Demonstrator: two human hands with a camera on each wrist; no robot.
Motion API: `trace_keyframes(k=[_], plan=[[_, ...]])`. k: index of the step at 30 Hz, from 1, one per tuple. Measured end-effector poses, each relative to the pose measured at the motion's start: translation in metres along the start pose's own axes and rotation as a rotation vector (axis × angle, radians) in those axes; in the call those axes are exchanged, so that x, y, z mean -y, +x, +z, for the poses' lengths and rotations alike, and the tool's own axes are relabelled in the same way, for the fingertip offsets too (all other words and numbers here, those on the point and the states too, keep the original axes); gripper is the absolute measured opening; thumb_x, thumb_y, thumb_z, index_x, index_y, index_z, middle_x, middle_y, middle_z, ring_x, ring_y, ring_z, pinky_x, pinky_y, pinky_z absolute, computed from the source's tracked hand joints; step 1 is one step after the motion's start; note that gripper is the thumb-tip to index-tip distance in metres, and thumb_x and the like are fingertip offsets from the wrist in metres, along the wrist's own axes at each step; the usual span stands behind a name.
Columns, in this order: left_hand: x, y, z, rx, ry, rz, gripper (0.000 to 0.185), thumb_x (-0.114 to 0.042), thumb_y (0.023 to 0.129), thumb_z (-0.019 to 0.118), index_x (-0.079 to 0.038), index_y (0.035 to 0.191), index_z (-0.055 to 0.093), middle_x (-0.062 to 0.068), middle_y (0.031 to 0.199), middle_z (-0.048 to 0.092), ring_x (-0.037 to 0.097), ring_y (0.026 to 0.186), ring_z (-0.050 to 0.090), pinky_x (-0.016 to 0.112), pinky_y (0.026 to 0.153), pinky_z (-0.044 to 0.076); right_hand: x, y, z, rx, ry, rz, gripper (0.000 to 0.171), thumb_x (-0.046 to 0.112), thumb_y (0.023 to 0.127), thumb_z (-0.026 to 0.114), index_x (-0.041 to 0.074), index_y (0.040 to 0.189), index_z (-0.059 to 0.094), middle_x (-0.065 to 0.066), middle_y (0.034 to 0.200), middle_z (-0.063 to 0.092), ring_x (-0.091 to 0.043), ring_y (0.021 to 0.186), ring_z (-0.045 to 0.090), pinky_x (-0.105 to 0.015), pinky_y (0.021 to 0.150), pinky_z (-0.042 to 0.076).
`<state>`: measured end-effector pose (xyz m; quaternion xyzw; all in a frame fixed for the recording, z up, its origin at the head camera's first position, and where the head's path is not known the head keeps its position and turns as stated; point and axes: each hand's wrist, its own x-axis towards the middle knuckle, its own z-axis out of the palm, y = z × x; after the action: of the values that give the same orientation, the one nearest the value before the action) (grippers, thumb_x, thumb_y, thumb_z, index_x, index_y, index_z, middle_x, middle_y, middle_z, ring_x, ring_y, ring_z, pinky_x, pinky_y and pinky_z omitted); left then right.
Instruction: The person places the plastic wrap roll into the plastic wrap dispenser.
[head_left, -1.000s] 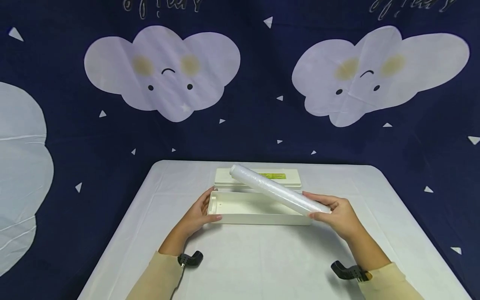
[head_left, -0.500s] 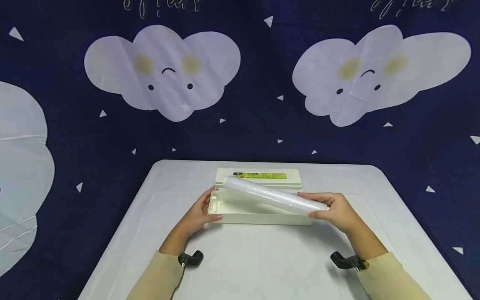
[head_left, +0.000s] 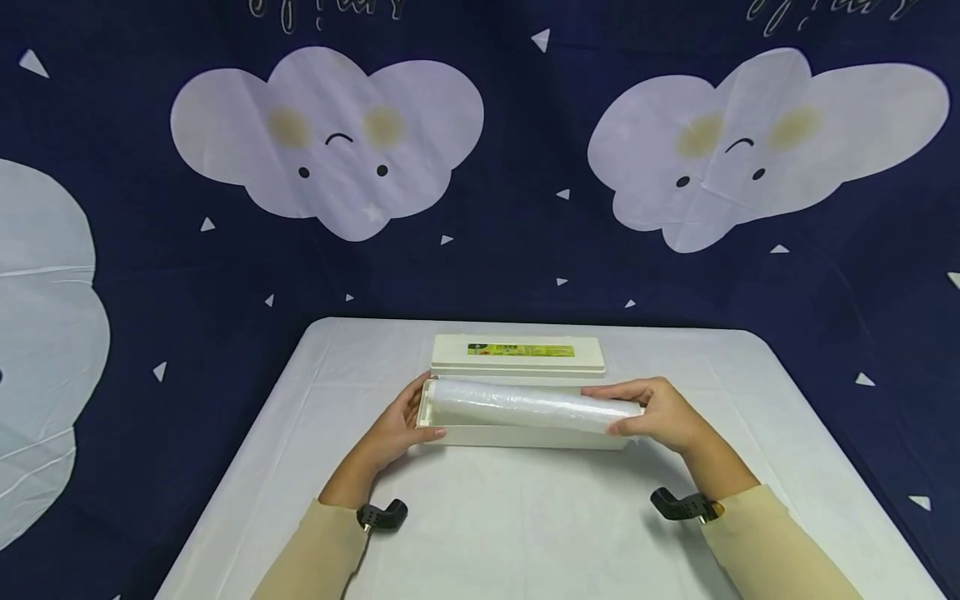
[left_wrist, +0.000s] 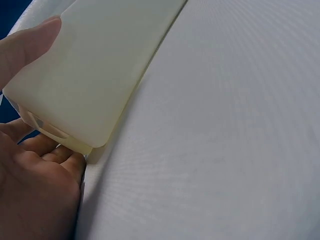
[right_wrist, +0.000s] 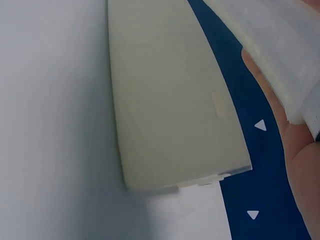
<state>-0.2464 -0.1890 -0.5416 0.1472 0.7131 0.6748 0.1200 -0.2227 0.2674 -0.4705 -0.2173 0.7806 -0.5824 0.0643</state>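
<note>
A long cream box [head_left: 517, 436] lies open on the white table [head_left: 525, 525]. My left hand [head_left: 405, 421] grips the box's left end, thumb on the front wall and fingers behind it. My right hand [head_left: 648, 412] holds the right end of a clear film roll [head_left: 525, 402], which lies almost level along the box's top. In the left wrist view the box's corner [left_wrist: 90, 80] sits between my thumb and fingers [left_wrist: 35, 165]. The right wrist view looks along the box's side [right_wrist: 170, 115], with the film roll [right_wrist: 280, 45] held above it.
The box's lid [head_left: 517, 357], with a green label, lies flat just behind the box. A dark blue cloth with white clouds [head_left: 330, 142] hangs behind the table. Bare tablecloth lies in front of the box and to both sides.
My right hand has lowered the roll's raised far end leftward and down, so the roll went from slanting above the lid to lying level along the box. The left hand has stayed put.
</note>
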Motion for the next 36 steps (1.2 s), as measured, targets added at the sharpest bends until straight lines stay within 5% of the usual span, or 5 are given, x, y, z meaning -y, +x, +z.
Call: trace_keyframes(k=[21,36], plan=[[0.001,0.0,0.0,-0.009,0.026,-0.006,0.113,0.0,0.081,0.091,-0.013,0.169,0.021,0.009,0.168,0.032,0.025,0.154,0.028,0.03,0.122,0.027,-0.006,0.017,0.002,0.095,0.076,0.011,0.054,-0.004,0.072,0.09,-0.002,0.124,0.076,-0.015,0.127,0.072,-0.026,0.095,0.07,-0.034,0.075,0.063],[0.002,0.001,0.0,-0.012,0.037,0.005,0.112,0.0,0.082,0.09,-0.012,0.169,0.021,0.011,0.167,0.033,0.027,0.154,0.03,0.03,0.121,0.028,-0.008,0.027,0.0,0.117,0.029,-0.019,0.051,-0.005,0.072,0.09,-0.002,0.121,0.078,-0.014,0.127,0.072,-0.022,0.111,0.068,-0.032,0.081,0.062]])
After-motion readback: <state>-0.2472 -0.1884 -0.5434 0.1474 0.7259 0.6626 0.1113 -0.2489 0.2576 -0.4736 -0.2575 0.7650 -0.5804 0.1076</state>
